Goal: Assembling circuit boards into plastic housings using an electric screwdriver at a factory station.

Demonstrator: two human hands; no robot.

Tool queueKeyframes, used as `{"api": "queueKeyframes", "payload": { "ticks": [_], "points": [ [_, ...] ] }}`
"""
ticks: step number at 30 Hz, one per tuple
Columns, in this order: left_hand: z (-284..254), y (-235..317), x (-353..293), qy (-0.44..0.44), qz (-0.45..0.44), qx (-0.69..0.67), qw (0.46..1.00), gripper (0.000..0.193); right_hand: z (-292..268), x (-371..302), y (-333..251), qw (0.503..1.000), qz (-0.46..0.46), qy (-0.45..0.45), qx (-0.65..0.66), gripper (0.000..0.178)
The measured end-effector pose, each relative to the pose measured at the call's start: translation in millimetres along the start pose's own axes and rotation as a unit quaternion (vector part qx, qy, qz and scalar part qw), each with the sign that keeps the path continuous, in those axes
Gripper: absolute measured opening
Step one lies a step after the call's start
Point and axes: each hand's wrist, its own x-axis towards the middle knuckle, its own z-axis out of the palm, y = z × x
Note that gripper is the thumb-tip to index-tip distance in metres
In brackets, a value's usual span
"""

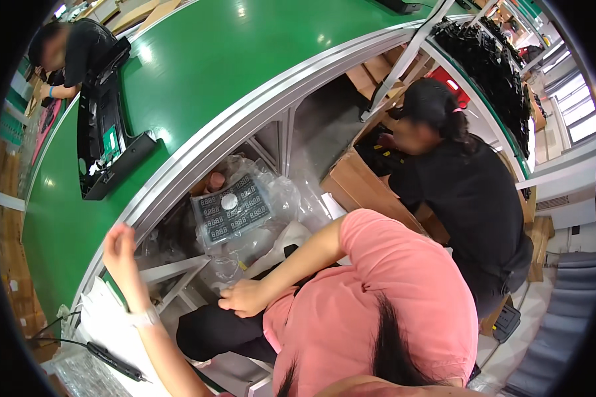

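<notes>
My left hand (120,255) is raised beside the metal edge of the green workbench (198,79), slightly blurred, its bent fingers a little apart and nothing seen in them. On that wrist is a pale band (144,317). My right hand (244,298) lies by my dark-trousered knee, fingers curled in, with nothing visible in it. Ahead of my left hand, a long black housing (102,106) stands open on the bench, a green circuit board (110,142) inside its near end. Below the bench edge, a dark panel of digit displays (232,210) lies on clear plastic.
A black pen-shaped tool with a cord (116,362) rests on a white surface at the lower left. To my right, a person in black (463,198) bends over a cardboard box (364,188). Another person (89,53) is across the bench. Black parts (487,79) fill a shelf.
</notes>
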Motion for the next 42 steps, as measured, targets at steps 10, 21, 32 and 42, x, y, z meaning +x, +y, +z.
{"api": "queueKeyframes", "payload": {
  "ticks": [10, 21, 32, 42],
  "points": [
    [-39, -32, -91, -0.056, 0.078, 0.234, 0.967, 0.021, 38, 35, -58, 0.977, -0.048, 0.004, -0.207, 0.1],
    [-48, -46, -101, -0.324, 0.027, 0.333, 0.885, 0.035, 31, 32, -66, 0.953, 0.025, -0.038, -0.3, 0.103],
    [-61, -70, -91, -0.352, 0.024, 0.367, 0.861, 0.047, 32, 38, -66, 0.95, 0.013, -0.041, -0.309, 0.102],
    [-66, -38, -98, -0.275, 0.075, 0.376, 0.882, 0.039, -11, 38, -45, 0.969, -0.027, -0.136, -0.203, 0.093]
  ]
}}
